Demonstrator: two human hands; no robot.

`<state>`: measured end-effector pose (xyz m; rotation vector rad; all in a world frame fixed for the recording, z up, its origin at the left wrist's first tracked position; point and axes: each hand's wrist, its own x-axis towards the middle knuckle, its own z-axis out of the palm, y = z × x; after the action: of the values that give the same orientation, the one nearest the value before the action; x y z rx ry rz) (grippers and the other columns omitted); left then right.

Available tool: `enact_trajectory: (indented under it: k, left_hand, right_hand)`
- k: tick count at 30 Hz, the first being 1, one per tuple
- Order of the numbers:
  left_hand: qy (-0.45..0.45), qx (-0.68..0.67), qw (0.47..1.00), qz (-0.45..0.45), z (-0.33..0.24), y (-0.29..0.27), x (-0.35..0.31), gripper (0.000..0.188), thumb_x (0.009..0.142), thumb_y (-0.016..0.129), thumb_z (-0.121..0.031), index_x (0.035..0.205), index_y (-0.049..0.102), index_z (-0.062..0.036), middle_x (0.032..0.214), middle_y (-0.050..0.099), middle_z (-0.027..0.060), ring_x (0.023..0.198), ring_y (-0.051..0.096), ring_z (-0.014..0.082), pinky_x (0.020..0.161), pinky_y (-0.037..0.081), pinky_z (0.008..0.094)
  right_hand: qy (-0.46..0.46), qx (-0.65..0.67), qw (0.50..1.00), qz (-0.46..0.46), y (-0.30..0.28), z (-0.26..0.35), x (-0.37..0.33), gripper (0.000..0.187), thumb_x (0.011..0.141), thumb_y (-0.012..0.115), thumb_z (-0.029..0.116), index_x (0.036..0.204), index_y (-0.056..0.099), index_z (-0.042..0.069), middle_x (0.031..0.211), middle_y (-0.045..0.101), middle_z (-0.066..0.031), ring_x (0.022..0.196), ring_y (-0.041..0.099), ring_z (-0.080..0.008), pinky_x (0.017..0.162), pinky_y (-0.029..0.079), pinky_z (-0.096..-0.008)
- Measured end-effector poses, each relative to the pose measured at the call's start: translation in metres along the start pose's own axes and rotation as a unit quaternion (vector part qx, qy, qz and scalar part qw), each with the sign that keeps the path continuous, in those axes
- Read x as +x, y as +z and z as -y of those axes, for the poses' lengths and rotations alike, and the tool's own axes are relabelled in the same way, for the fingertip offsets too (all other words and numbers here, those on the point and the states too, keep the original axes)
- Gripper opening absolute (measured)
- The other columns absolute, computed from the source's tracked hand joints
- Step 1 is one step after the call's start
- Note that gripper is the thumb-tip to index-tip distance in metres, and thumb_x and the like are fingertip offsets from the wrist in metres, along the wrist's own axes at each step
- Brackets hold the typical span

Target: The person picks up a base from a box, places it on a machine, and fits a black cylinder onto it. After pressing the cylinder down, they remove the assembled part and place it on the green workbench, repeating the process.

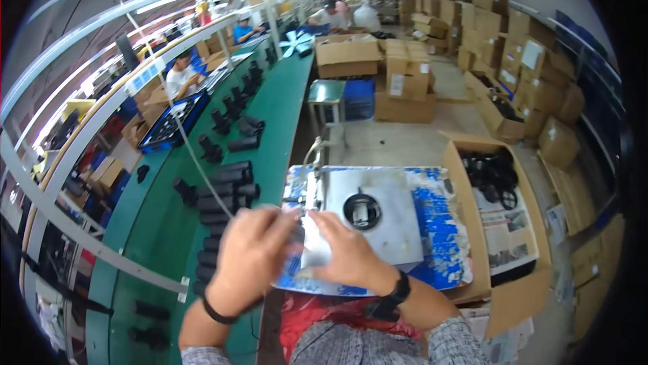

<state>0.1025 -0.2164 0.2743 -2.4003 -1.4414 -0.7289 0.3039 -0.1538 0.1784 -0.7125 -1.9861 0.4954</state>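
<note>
My left hand is raised over the left edge of a blue, paint-worn work table. Motion smears its curled fingers; a dark, blurred patch shows beside their tips, and I cannot make out whether it is held. Close by on the right, my right hand has its thumb and fingers apart above the near left part of a grey metal plate. On that plate lies a black ring-shaped part, touched by neither hand. Behind the hands a metal fixture stands at the table's left edge.
To the left runs a green work line with several black cylindrical parts on it. An open cardboard box with black parts and newspaper stands against the table's right side. Co-workers sit farther along; stacked cartons line the back right.
</note>
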Motion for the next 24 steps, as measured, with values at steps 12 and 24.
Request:
enact_trajectory:
  k: [12, 24]
  left_hand:
    - [-0.245, -0.408, 0.875, -0.09, -0.014, 0.214, -0.059, 0.026, 0.103, 0.067, -0.01, 0.128, 0.068, -0.001, 0.09, 0.056, 0.002, 0.071, 0.049, 0.0075, 0.063, 0.041, 0.0257]
    - [-0.278, -0.477, 0.832, -0.051, -0.014, 0.208, -0.064, 0.018, 0.104, 0.068, -0.011, 0.119, 0.073, -0.0028, 0.077, 0.057, -0.0043, 0.066, 0.049, 0.0039, 0.059, 0.04, 0.0227]
  right_hand:
    - [0.161, 0.119, 0.974, -0.108, -0.036, -0.171, 0.0, 0.049, 0.086, 0.088, 0.016, 0.127, 0.063, 0.002, 0.116, 0.074, -0.0112, 0.102, 0.073, -0.0199, 0.091, 0.06, -0.0397]
    - [0.265, -0.161, 0.95, 0.039, -0.032, -0.123, 0.018, 0.062, 0.079, 0.087, 0.036, 0.122, 0.058, 0.001, 0.121, 0.071, -0.0286, 0.112, 0.07, -0.0466, 0.099, 0.056, -0.0506]
